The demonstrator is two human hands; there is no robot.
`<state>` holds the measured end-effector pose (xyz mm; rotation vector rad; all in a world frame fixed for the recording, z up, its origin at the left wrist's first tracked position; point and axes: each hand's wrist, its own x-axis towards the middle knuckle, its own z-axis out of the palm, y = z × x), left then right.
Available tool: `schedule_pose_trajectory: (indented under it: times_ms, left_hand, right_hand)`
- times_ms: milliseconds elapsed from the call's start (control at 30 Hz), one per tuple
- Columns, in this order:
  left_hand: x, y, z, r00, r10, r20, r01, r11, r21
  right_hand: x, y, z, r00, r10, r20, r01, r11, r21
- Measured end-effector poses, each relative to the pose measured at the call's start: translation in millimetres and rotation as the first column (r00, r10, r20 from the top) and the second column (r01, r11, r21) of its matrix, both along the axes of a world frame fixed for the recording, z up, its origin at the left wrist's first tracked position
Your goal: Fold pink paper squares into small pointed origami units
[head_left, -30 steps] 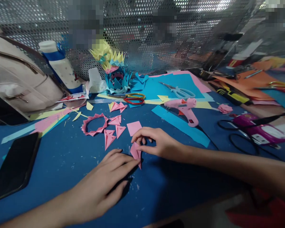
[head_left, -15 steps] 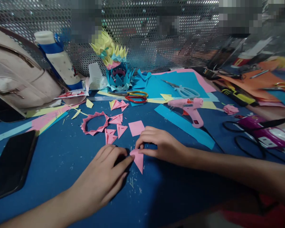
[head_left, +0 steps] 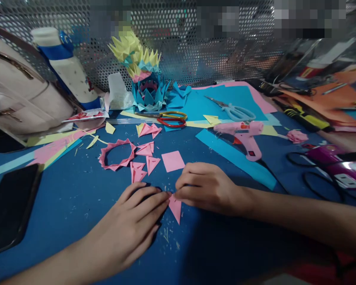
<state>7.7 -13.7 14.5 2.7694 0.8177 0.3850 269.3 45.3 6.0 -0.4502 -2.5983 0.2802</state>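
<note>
A small folded pink paper (head_left: 175, 209) lies on the blue tabletop, one sharp point toward me. My left hand (head_left: 133, 221) presses its fingertips on the left upper corner, fingers close together. Curled in, my right hand (head_left: 207, 186) grips the right upper edge; its fingers partly hide the fold. Just beyond them rests a flat pink paper square (head_left: 173, 161). Several folded pink triangles (head_left: 138, 171) lie left of the square, beside a pink ring of pointed folded pieces (head_left: 117, 155).
A pink glue gun (head_left: 245, 134) lies on the right near a blue paper strip (head_left: 234, 158). Behind are red-and-yellow-handled scissors (head_left: 172, 118), light blue scissors (head_left: 237, 112) and a folded-paper model (head_left: 150, 95). A phone (head_left: 13, 209), bottle (head_left: 71, 73) and bag (head_left: 23, 87) stand left.
The fingers of both hands have come closer together over the top of the folded pink paper, covering more of it. The whole view has shifted slightly.
</note>
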Motion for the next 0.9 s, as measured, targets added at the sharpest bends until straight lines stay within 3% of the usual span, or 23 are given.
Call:
schedule_pose_trajectory:
  times_ms: [433,700,900]
  left_hand:
    - [-4.7,4.1,0.6,0.998,-0.065,0.004,0.065,0.997,0.035]
    - [-5.8,1.0,-0.4,0.987,-0.140,-0.081,0.153,0.971,0.184]
    - [-6.1,-1.5,-2.7,0.982,-0.150,-0.118,0.174,0.959,0.223]
  right_hand:
    - [3.8,1.6,6.2,0.976,0.098,0.194,-0.120,0.987,0.104]
    - [1.7,3.7,3.5,0.986,0.100,0.133,-0.094,0.994,-0.051]
    - [0.6,3.6,-2.5,0.998,0.025,0.051,-0.030,0.995,0.093]
